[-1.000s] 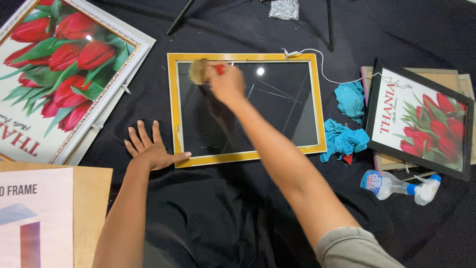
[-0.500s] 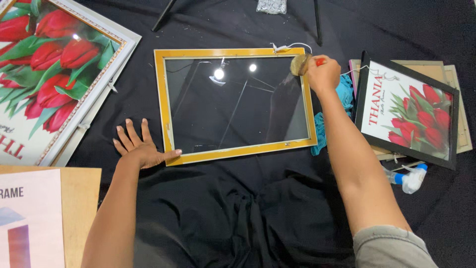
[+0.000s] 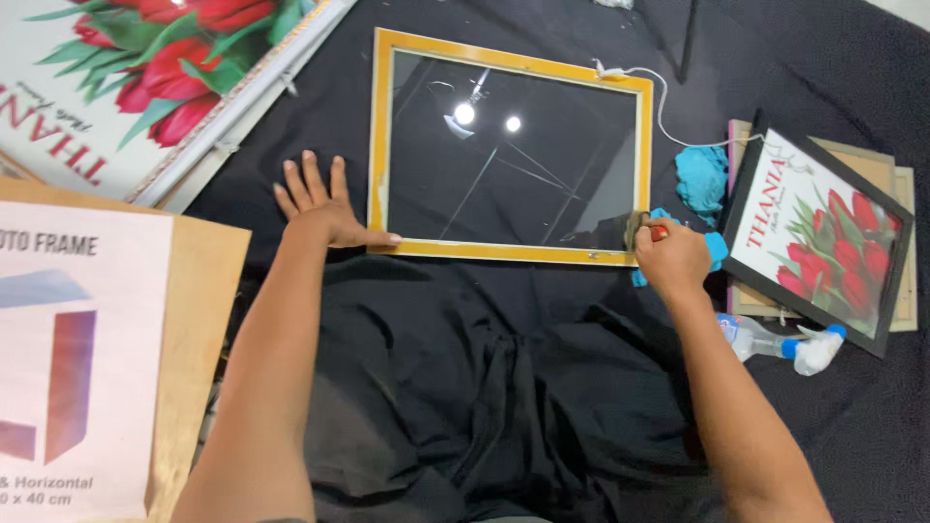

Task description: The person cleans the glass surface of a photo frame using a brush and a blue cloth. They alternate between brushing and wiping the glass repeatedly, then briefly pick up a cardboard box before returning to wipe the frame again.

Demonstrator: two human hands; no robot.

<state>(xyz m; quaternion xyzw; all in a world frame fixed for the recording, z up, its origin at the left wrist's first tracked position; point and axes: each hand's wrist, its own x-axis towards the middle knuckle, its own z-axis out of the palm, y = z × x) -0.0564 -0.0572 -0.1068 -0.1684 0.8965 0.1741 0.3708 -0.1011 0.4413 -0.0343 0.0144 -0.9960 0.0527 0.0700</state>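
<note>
I am wiping the glass of the yellow frame (image 3: pixel 511 147), which lies flat on the black cloth (image 3: pixel 484 387) in front of me. My right hand (image 3: pixel 671 260) is at the bottom right corner of the frame, fingers closed tight around a small round pad (image 3: pixel 635 229) w/ a red part; the pad touches the glass edge there. My left hand (image 3: pixel 325 208) lies flat on the cloth, fingers spread wide, thumb pressing against the bottom left corner of the frame to keep it steady.

I judge the step in hand is cleaning along the borders. Next move needs, I think, steady pressure on the pad and a firm left hand so the frame doesn't slide.

Vs. half a sec ago: my right hand was at the top right corner, now it is down at the bottom right. Left hand is in approx. the same place.

Nearby: blue rags (image 3: pixel 699 179) and a black-framed tulip picture (image 3: pixel 820 239) at right, a spray bottle (image 3: pixel 780 342) below it, a big tulip print (image 3: pixel 145 77) top left.
</note>
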